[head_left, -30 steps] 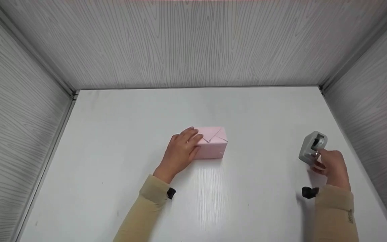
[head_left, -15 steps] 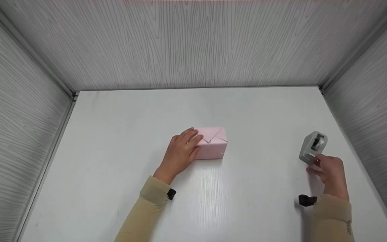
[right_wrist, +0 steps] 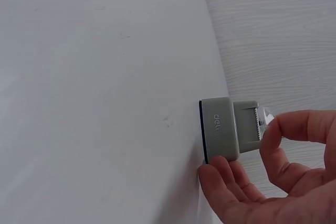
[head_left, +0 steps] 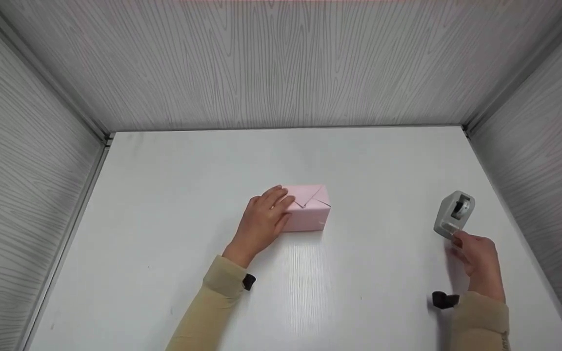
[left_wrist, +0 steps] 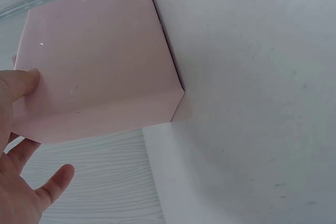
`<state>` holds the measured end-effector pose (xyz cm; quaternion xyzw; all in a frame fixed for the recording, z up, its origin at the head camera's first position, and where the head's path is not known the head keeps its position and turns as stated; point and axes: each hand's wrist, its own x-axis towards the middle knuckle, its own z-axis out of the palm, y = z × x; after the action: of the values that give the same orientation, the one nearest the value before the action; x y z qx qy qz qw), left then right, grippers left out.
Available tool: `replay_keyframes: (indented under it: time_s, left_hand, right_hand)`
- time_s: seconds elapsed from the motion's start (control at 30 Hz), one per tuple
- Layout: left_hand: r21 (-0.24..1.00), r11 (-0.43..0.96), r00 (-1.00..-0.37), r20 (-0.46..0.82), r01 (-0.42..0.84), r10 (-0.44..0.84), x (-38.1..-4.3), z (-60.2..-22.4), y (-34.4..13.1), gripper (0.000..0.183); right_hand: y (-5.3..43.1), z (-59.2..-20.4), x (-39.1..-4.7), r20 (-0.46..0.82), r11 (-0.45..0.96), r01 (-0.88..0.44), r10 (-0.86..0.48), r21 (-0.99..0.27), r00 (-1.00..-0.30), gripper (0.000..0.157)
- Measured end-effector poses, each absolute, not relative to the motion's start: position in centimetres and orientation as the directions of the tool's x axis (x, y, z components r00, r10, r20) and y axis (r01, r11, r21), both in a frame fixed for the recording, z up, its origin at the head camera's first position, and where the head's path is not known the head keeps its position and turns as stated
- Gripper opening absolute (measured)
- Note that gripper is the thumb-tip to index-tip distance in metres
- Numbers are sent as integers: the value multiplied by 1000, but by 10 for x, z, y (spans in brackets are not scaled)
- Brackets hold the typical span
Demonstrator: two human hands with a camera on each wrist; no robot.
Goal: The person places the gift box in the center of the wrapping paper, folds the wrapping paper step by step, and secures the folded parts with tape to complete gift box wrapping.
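Note:
A box wrapped in pink paper (head_left: 306,219) stands on the table in the head view, with folded flaps on its top. My left hand (head_left: 260,222) holds its left end, the thumb (left_wrist: 23,83) against the near face and fingers over the top. At the right, a grey tape dispenser (head_left: 448,214) holds a roll of clear tape. My right hand (head_left: 479,256) pinches the free end of the tape (right_wrist: 265,119) between thumb and index finger, just off the toothed edge. Its other fingers (right_wrist: 226,174) touch the dispenser's side in the right wrist view.
The white table (head_left: 188,185) is bounded by grey wood-grain panels at the back (head_left: 281,63), left and right. The dispenser stands near the table's right edge. Dark wrist mounts (head_left: 444,300) stick out at both cuffs.
My right hand has drawn back toward the near side from over the tape roll, pulling a short length of tape. The dispenser, the pink box and my left hand stay put.

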<state>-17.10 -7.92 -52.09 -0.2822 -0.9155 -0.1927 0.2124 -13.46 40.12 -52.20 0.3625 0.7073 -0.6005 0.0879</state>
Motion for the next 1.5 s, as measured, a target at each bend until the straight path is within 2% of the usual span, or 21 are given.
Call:
replay_keyframes:
  time_s: [0.27, 0.57, 0.8, 1.03, 1.23, 1.5]
  left_hand:
    - [236, 763, -750, 494, 602, 440, -171, -522, -79, 34]
    - [251, 764, -761, 482, 594, 434, -171, -522, -79, 35]
    - [242, 769, -762, 479, 592, 436, -171, -522, -79, 35]
    - [242, 768, -759, 485, 593, 434, -171, -521, -79, 35]
    - [241, 766, -759, 483, 595, 437, -172, -522, -79, 36]
    - [240, 769, -761, 480, 593, 437, -171, -522, -79, 35]
  right_hand:
    - [402, -524, -135, -544, 51, 626, 441, -778, -714, 65]
    - [406, -523, -132, -560, 32, 631, 429, -775, -709, 64]
    - [404, -525, -133, -547, 86, 636, 432, -767, -718, 63]
    - [405, -523, -134, -503, 273, 652, 454, -707, -736, 60]
    - [404, -520, -137, -406, 464, 622, 487, -631, -774, 54]
    - [402, -519, -138, -351, 555, 596, 490, -580, -798, 51]
